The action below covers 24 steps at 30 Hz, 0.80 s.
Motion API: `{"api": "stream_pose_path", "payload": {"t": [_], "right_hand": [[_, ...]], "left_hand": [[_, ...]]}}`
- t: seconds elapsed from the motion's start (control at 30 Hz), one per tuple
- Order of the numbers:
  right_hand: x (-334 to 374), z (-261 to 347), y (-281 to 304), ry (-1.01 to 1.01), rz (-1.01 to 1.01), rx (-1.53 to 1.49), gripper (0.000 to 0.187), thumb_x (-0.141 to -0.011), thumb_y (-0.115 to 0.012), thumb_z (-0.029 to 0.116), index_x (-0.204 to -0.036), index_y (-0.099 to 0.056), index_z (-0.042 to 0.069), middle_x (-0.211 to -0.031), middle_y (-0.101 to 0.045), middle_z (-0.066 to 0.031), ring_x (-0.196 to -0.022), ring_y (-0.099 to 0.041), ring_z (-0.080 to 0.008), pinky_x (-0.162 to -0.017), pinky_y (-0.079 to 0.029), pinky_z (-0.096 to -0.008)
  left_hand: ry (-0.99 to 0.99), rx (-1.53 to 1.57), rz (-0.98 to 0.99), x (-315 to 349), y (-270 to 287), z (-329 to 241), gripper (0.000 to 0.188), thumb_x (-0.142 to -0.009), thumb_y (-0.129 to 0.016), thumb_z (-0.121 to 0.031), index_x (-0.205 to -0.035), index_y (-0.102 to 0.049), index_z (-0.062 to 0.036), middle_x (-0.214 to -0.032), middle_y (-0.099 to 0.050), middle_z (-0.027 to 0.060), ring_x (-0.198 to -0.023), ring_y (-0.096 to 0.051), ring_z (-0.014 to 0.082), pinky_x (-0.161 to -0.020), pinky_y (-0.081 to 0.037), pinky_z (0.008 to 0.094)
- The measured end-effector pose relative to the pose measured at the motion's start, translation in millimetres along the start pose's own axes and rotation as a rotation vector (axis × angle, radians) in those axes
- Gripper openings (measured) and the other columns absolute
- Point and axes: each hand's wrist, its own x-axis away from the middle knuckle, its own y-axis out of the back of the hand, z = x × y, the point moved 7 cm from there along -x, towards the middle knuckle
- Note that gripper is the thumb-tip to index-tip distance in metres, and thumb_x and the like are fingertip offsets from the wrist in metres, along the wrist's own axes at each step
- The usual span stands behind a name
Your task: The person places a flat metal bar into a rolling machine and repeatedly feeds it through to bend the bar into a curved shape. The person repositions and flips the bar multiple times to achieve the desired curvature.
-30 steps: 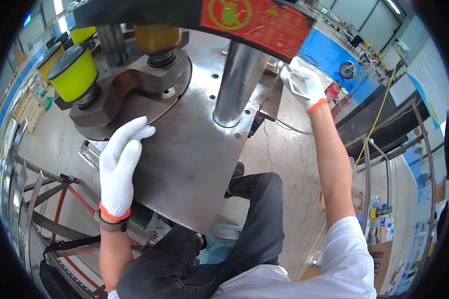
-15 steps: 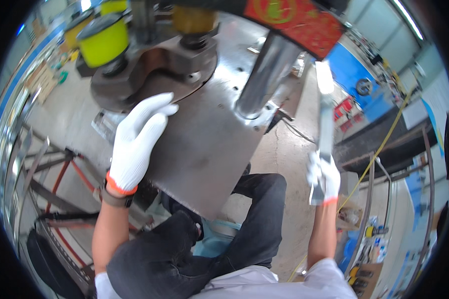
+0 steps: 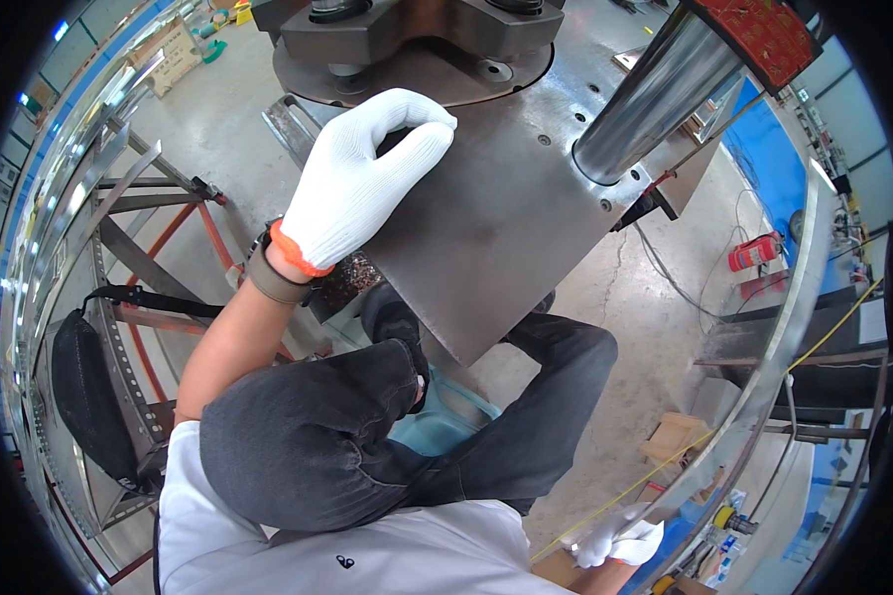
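Note:
My left hand (image 3: 357, 183), in a white knit glove with an orange cuff, hovers over or rests on the flat steel plate (image 3: 486, 238) of a machine. Its thumb and fingertips meet in a pinch, and nothing shows between them. Low at the right, close to my body, my gloved right hand (image 3: 620, 543) is closed around the near end of a long flat metal strip (image 3: 754, 402). The strip rises along the right side and looks bent by the lens. Part of the right hand's grip is hidden.
Beyond my left hand stands a dark round die block (image 3: 417, 64); a shiny steel column (image 3: 655, 89) rises to its right. At the left is a rack (image 3: 139, 297) with many metal strips and a black bag (image 3: 94, 397). A red fire extinguisher (image 3: 754, 253) stands far right.
My right hand has drawn down and back toward my body with the metal strip. My left thumb and fingertips have come together. The view has shifted, dropping the yellow-green cylinders from sight.

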Motion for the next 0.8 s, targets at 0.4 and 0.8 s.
{"api": "stream_pose_path", "payload": {"t": [0.4, 0.8], "right_hand": [[-113, -30, -70, -0.759, -0.044, 0.383, 0.076, -0.086, -0.093, -0.002, -0.156, -0.068, -0.015, -0.117, -0.085, -0.0233, -0.102, -0.083, -0.0293, -0.089, -0.065, -0.0444], [-195, -16, -106, -0.557, -0.083, -0.154, 0.094, -0.083, -0.089, 0.006, -0.164, -0.049, -0.022, -0.131, -0.076, -0.0456, -0.092, -0.084, -0.0481, -0.078, -0.070, -0.0584]], "left_hand": [[-0.154, -0.210, -0.145, 5, 2, -14, 0.037, -0.111, -0.080, -0.008, -0.147, -0.076, -0.0007, -0.137, -0.079, 0.0070, -0.128, -0.076, 0.0164, -0.116, -0.058, 0.0347], [-0.343, -0.711, 0.166, 1, -34, -23, 0.077, -0.098, -0.094, -0.045, -0.161, -0.069, -0.0099, -0.168, -0.063, 0.0254, -0.159, -0.057, 0.0518, -0.137, -0.042, 0.0633]]}}
